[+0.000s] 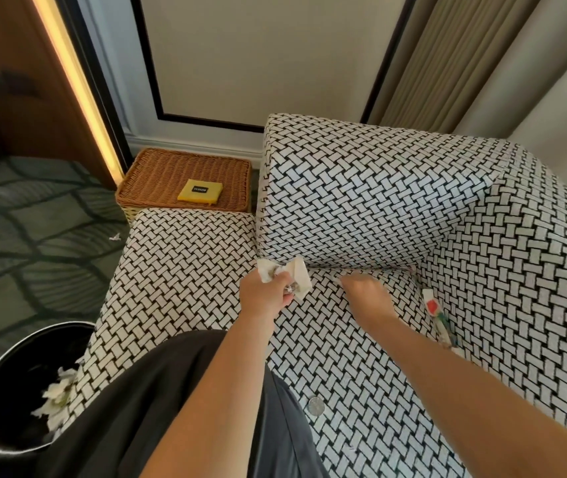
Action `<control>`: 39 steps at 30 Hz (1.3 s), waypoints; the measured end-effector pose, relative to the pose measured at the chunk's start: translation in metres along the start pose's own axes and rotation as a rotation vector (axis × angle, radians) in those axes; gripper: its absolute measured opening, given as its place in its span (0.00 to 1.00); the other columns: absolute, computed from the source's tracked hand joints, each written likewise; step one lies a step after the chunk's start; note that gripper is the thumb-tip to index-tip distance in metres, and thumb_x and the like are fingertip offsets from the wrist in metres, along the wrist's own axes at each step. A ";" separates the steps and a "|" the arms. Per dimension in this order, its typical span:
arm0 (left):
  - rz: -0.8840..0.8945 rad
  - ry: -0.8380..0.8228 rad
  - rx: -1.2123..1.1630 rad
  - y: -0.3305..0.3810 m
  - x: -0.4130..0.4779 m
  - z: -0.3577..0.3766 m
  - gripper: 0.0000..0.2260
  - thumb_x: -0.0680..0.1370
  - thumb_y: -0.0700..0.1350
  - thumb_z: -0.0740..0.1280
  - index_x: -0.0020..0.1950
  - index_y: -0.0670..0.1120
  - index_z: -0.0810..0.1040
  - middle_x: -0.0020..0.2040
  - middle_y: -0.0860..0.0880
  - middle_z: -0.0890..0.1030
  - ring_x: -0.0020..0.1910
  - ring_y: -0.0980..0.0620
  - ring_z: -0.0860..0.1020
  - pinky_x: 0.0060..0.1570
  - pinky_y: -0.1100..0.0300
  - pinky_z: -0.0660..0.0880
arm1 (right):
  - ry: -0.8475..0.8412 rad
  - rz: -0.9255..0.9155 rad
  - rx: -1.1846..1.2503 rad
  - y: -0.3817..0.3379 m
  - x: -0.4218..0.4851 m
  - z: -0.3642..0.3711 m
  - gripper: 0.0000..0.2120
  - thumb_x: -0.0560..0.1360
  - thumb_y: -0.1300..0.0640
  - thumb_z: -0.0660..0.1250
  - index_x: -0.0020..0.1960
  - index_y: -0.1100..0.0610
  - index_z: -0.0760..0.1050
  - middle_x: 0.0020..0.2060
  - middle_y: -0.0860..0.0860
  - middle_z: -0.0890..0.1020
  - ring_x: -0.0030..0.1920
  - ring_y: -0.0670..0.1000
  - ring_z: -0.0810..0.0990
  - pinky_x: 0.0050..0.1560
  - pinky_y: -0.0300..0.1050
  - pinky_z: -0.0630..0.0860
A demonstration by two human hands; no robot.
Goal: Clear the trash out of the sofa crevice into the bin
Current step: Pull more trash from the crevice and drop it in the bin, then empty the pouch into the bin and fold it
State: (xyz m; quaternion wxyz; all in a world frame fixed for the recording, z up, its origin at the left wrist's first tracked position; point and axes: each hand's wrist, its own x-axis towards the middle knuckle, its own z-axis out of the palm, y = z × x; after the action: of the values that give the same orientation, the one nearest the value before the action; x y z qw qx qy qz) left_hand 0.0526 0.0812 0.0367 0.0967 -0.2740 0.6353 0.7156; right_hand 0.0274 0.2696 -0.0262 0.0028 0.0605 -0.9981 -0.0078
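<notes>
At the back crevice [387,268] of the black-and-white woven-pattern sofa [361,201], head view: left hand [268,293] is clamped on crumpled white paper scraps [298,279]. Right hand [366,288], apart from it, reaches fingers-first into the crevice; grip hidden, can't tell. Left of the sofa, the round black bin [6,391] already holds white paper wads [56,395]. Judged remaining: red-green-white wrapper [435,312] in the sofa's right-side crevice, silver coin [316,406] on the seat, and the handful still to bin.
</notes>
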 end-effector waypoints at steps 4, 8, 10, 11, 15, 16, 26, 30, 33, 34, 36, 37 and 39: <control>0.089 0.030 0.089 0.009 -0.011 -0.018 0.06 0.76 0.37 0.65 0.52 0.39 0.76 0.38 0.48 0.76 0.35 0.53 0.78 0.46 0.52 0.80 | 0.001 -0.105 0.102 -0.020 -0.019 -0.015 0.11 0.77 0.71 0.56 0.52 0.63 0.75 0.38 0.51 0.76 0.32 0.46 0.73 0.29 0.31 0.70; 0.185 0.072 0.163 0.025 -0.020 -0.057 0.09 0.76 0.37 0.65 0.55 0.39 0.76 0.46 0.44 0.79 0.41 0.50 0.80 0.38 0.61 0.80 | 0.084 0.037 0.534 -0.066 -0.012 -0.040 0.09 0.79 0.64 0.58 0.53 0.65 0.76 0.37 0.53 0.80 0.28 0.45 0.73 0.28 0.33 0.74; 0.207 0.126 0.207 0.031 -0.023 -0.086 0.09 0.75 0.37 0.66 0.55 0.40 0.77 0.50 0.41 0.79 0.46 0.46 0.81 0.36 0.61 0.80 | 0.017 0.104 0.731 -0.098 -0.005 -0.060 0.10 0.78 0.63 0.60 0.56 0.62 0.76 0.43 0.53 0.81 0.34 0.48 0.80 0.34 0.35 0.78; 0.212 0.167 0.236 0.034 -0.025 -0.106 0.05 0.75 0.38 0.66 0.50 0.41 0.77 0.49 0.41 0.80 0.47 0.45 0.81 0.38 0.58 0.81 | -0.042 0.090 0.799 -0.118 -0.002 -0.070 0.10 0.78 0.63 0.60 0.58 0.61 0.76 0.46 0.52 0.81 0.38 0.49 0.81 0.37 0.38 0.80; 0.174 0.301 0.298 0.033 -0.034 -0.183 0.04 0.70 0.43 0.68 0.39 0.43 0.75 0.41 0.40 0.81 0.42 0.40 0.81 0.48 0.45 0.79 | -0.281 -0.094 0.876 -0.198 0.002 -0.097 0.12 0.78 0.65 0.59 0.59 0.63 0.75 0.51 0.55 0.81 0.35 0.43 0.78 0.33 0.30 0.72; 0.162 0.348 0.277 0.031 -0.035 -0.201 0.09 0.66 0.46 0.68 0.40 0.41 0.77 0.41 0.39 0.82 0.42 0.39 0.81 0.48 0.45 0.79 | -0.322 -0.113 0.886 -0.218 0.003 -0.099 0.12 0.77 0.66 0.60 0.59 0.63 0.75 0.51 0.56 0.80 0.35 0.42 0.77 0.33 0.27 0.71; 0.010 0.549 0.302 -0.022 -0.005 -0.334 0.07 0.70 0.41 0.68 0.45 0.38 0.80 0.46 0.38 0.82 0.49 0.38 0.80 0.50 0.45 0.78 | -0.630 -0.113 1.001 -0.379 -0.001 -0.064 0.10 0.76 0.70 0.60 0.55 0.68 0.76 0.52 0.59 0.76 0.49 0.57 0.80 0.38 0.40 0.80; -0.021 0.508 0.303 -0.039 0.014 -0.357 0.07 0.75 0.41 0.65 0.49 0.38 0.76 0.50 0.38 0.80 0.48 0.41 0.78 0.48 0.54 0.75 | -0.579 -0.235 0.923 -0.409 0.010 -0.026 0.09 0.76 0.65 0.61 0.51 0.65 0.79 0.46 0.56 0.80 0.47 0.55 0.81 0.52 0.52 0.79; -0.052 0.445 0.311 -0.044 0.031 -0.367 0.14 0.79 0.42 0.62 0.62 0.39 0.70 0.55 0.42 0.76 0.52 0.46 0.74 0.49 0.58 0.68 | -0.459 -0.354 0.779 -0.415 0.022 -0.010 0.11 0.77 0.62 0.61 0.55 0.60 0.78 0.49 0.55 0.82 0.51 0.52 0.80 0.58 0.48 0.75; -0.045 0.441 0.323 -0.045 0.038 -0.370 0.15 0.79 0.42 0.62 0.64 0.38 0.69 0.59 0.42 0.75 0.57 0.45 0.73 0.52 0.58 0.68 | -0.413 -0.373 0.750 -0.415 0.028 -0.006 0.11 0.77 0.61 0.61 0.56 0.60 0.78 0.50 0.54 0.82 0.51 0.51 0.80 0.57 0.45 0.75; -0.025 0.448 0.341 -0.044 0.049 -0.374 0.15 0.79 0.43 0.62 0.65 0.38 0.70 0.63 0.41 0.74 0.62 0.45 0.72 0.55 0.59 0.67 | -0.337 -0.393 0.702 -0.407 0.040 -0.002 0.11 0.78 0.60 0.60 0.57 0.58 0.77 0.51 0.51 0.81 0.50 0.49 0.79 0.53 0.42 0.75; -0.019 0.442 0.346 -0.044 0.054 -0.373 0.15 0.79 0.44 0.62 0.64 0.39 0.71 0.63 0.42 0.75 0.61 0.46 0.72 0.54 0.60 0.66 | -0.306 -0.403 0.663 -0.401 0.047 0.000 0.11 0.78 0.59 0.59 0.58 0.57 0.76 0.51 0.51 0.81 0.49 0.48 0.78 0.51 0.41 0.75; -0.007 0.416 0.357 -0.040 0.067 -0.368 0.14 0.79 0.45 0.61 0.62 0.40 0.73 0.60 0.43 0.76 0.59 0.47 0.74 0.51 0.61 0.66 | -0.218 -0.430 0.519 -0.386 0.065 0.007 0.12 0.78 0.57 0.59 0.60 0.55 0.75 0.52 0.50 0.80 0.51 0.48 0.77 0.55 0.44 0.74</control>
State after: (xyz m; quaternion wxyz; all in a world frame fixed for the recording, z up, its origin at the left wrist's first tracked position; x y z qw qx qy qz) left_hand 0.1157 -0.2797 -0.0480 0.0134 -0.3957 0.7566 0.5203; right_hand 0.0097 -0.1216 -0.0390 -0.1210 0.2669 -0.9257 0.2393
